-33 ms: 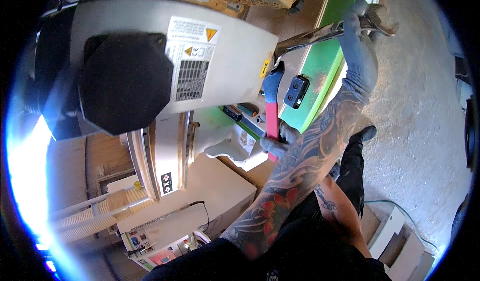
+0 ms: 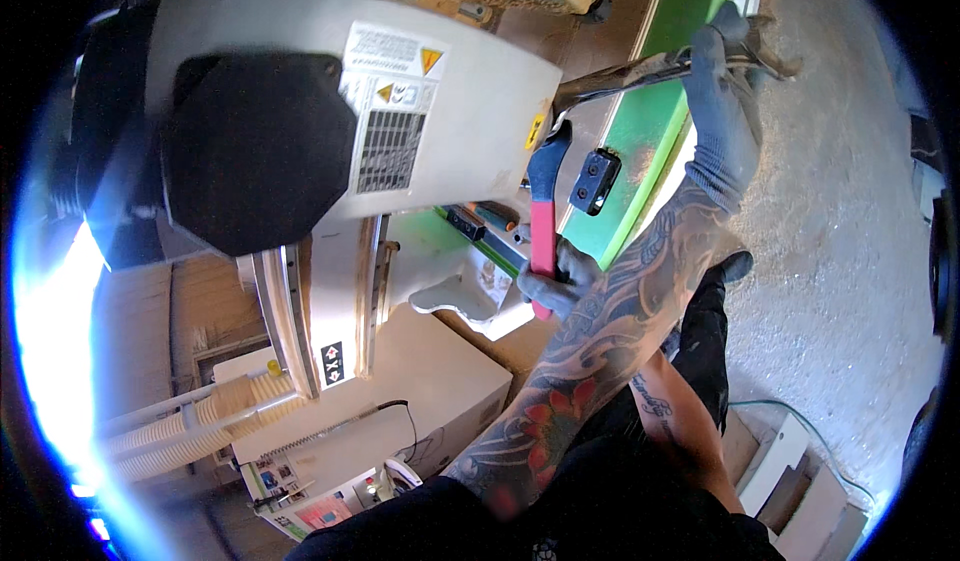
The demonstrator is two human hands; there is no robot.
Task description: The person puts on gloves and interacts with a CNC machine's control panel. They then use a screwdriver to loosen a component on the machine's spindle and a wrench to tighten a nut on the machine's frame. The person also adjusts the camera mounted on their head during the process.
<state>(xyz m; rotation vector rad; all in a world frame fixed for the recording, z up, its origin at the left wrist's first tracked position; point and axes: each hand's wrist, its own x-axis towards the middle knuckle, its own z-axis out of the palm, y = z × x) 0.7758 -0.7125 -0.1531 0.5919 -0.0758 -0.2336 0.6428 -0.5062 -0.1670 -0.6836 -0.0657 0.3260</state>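
Observation:
My left hand point(image 2: 722, 86), in a grey-blue glove, is closed round a long shiny metal wrench point(image 2: 640, 69) at the upper right. The wrench's open jaw sticks out past the hand, and its other end meets the underside of the white machine head point(image 2: 475, 111). Below my left forearm, my right hand point(image 2: 565, 279) grips a red-handled wrench point(image 2: 543, 241) in a dark glove, its arm crossing underneath. This tool's dark head reaches up beside the metal wrench, close to the machine head; the exact contact there is hidden.
A black block point(image 2: 595, 181) sits on the green machine bed point(image 2: 640, 121), with sawdust along its edge. Underneath the head are a white curved piece point(image 2: 455, 296) and a pale cabinet point(image 2: 440, 361). A ribbed hose point(image 2: 220, 416) runs at lower left; grey floor point(image 2: 830, 241) lies right.

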